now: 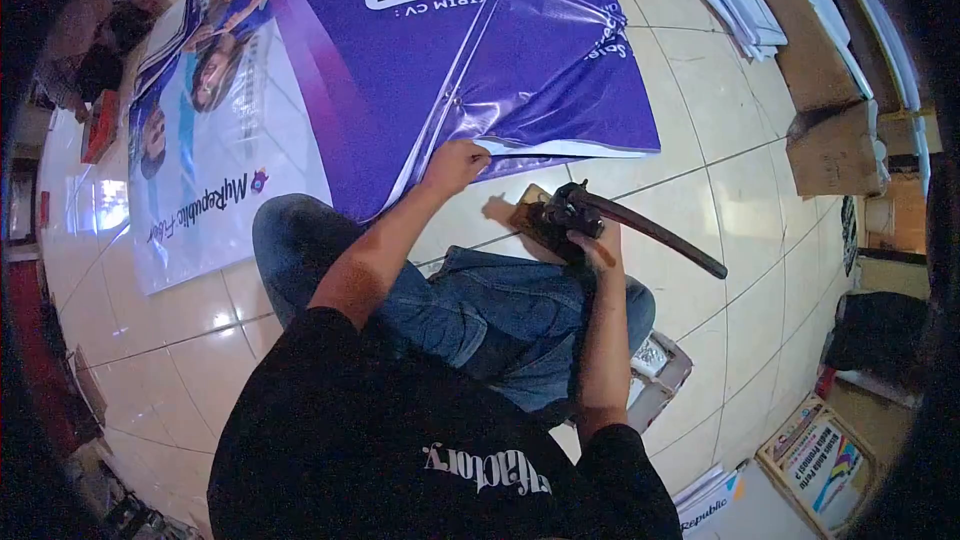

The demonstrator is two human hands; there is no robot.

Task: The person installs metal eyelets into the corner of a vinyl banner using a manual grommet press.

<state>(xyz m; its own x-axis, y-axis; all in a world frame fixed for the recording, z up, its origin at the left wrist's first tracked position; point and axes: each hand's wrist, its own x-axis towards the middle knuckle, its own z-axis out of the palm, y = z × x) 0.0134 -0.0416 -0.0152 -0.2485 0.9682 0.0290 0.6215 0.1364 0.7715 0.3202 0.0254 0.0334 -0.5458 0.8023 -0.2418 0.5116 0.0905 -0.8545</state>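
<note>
A large purple and white printed vinyl banner (390,60) lies on the floor, its near right part folded and wrinkled. My left hand (455,168) pinches the banner's near edge, which lifts a little off the tiles. On the fold just beyond that hand is a small shiny spot that looks like a metal eyelet. My right hand (602,245) is closed around the head of a dark metal eyelet press (575,212). Its long curved lever points to the right. The press stands on a small wooden base (535,202), partly hidden. The two hands are apart, with the press right of the banner edge.
My crossed legs in jeans (470,310) are close to the banner. A small box (665,380) sits beside my right knee. Cardboard boxes (825,145) and stacked papers (740,15) line the right. A framed sign (815,465) lies lower right. Another person (90,35) is at upper left.
</note>
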